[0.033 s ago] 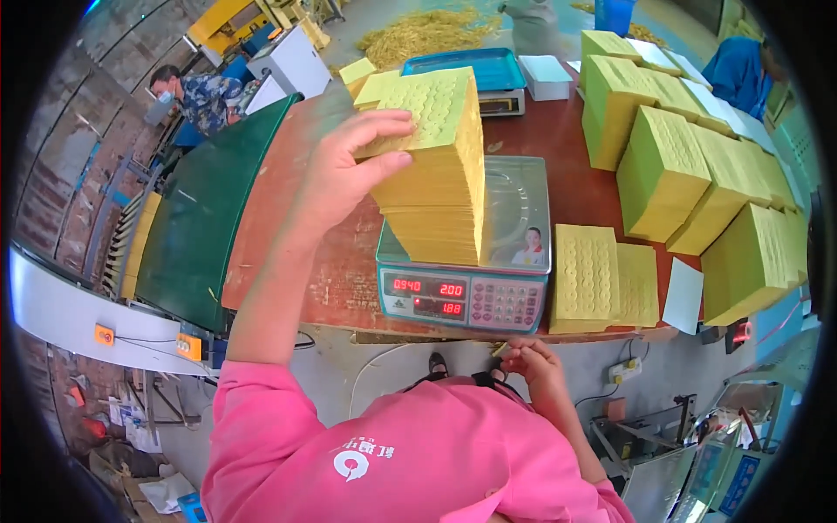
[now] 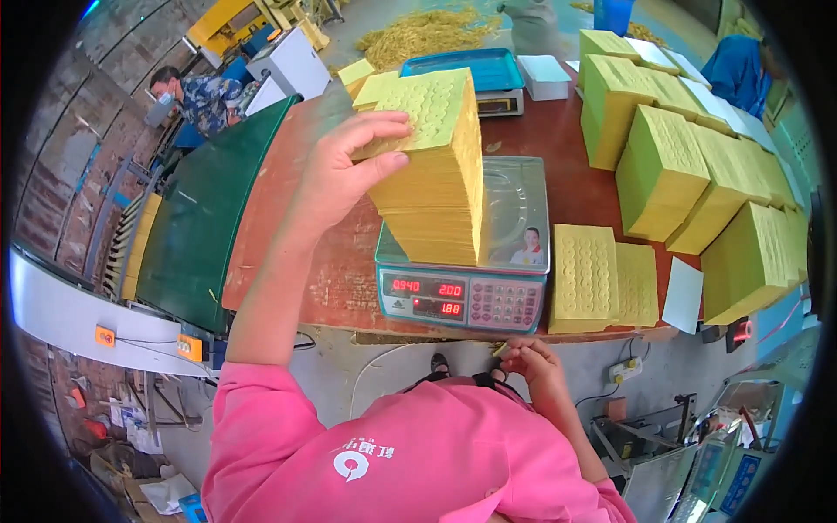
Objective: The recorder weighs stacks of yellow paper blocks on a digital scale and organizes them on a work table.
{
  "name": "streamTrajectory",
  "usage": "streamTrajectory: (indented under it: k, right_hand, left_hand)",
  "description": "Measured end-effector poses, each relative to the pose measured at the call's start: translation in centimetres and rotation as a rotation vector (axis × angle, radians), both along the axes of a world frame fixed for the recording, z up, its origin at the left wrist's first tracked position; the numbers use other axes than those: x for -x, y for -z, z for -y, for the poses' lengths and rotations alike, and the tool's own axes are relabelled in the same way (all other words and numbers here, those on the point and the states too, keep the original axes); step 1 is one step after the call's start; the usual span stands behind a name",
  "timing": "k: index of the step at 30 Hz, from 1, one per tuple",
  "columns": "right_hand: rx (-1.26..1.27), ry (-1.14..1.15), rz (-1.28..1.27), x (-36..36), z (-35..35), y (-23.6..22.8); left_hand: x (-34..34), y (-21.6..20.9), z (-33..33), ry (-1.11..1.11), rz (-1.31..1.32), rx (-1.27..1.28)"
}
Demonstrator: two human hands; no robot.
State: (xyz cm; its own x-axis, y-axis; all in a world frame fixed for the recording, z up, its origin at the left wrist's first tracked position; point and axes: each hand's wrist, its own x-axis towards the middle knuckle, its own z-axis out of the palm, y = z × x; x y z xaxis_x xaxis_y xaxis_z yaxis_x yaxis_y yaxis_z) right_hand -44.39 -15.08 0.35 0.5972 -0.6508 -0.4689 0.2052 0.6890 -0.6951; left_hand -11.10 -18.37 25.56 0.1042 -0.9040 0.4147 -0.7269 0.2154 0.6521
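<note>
The workshop's grey floor (image 2: 327, 366) carries a loose heap of yellow shreds (image 2: 427, 35) at its far part. Nearer stands the bench (image 2: 340, 288), its red-brown paint scuffed and worn through in pale patches. Along its left side runs a smooth green conveyor belt (image 2: 205, 209), with a co-worker (image 2: 209, 100) in a camouflage jacket beyond it. Rows of yellow paper stacks (image 2: 663, 166) line the bench's right side, near a person in blue (image 2: 737, 74).

The wearer's pink shirt (image 2: 436, 436) bears a white ring emblem beside small white characters. On the bench, the digital scale (image 2: 514, 272) shows lit red digits in its windows, next to a keypad of small printed buttons; a portrait sticker (image 2: 530, 248) is on its shiny metal platform.

The tall yellow paper stack (image 2: 432, 187) stands on that platform, block-shaped, its sides ridged with sheet edges and its top embossed with rows of coin-like rings. The left hand (image 2: 344, 170) has its grip spread over the stack's upper left corner, fingers on top, thumb against the side. The right hand (image 2: 536, 366), over the floor in front of the bench, has its grip pressed together, pinching a small yellowish scrap (image 2: 500, 349).
</note>
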Motion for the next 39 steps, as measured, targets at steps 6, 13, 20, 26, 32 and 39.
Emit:
streamTrajectory:
  k: [6, 13, 20, 26, 32, 39]
  right_hand:
    - [0.007, -0.034, 0.024, -0.3, -0.4, -0.5]
    - [-0.031, -0.022, 0.007, -1.7, -2.1, -0.5]
    - [0.006, 0.017, 0.027, -3.0, -3.1, -0.6]
    - [0.132, 0.028, 0.166, -2.7, -1.7, -5.5]
    - [0.125, 0.196, 0.594, -2.0, 0.6, -11.5]
    - [0.250, 0.423, -0.013, 4.5, 6.6, -11.0]
  left_hand:
    - [-0.6, 0.3, 0.4, 0.025, 0.018, 0.036]
    - [-0.6, 0.3, 0.8, 0.024, 0.144, 0.074]
    - [-0.7, 1.1, 0.8, -0.003, 0.485, 0.396]
    - [2.7, -0.3, -2.6, 0.063, 0.555, 0.546]
    - [9.5, 2.9, -6.9, 0.603, 0.754, 0.354]
    - [14.7, 11.1, -4.3, 0.574, 0.477, 0.292]
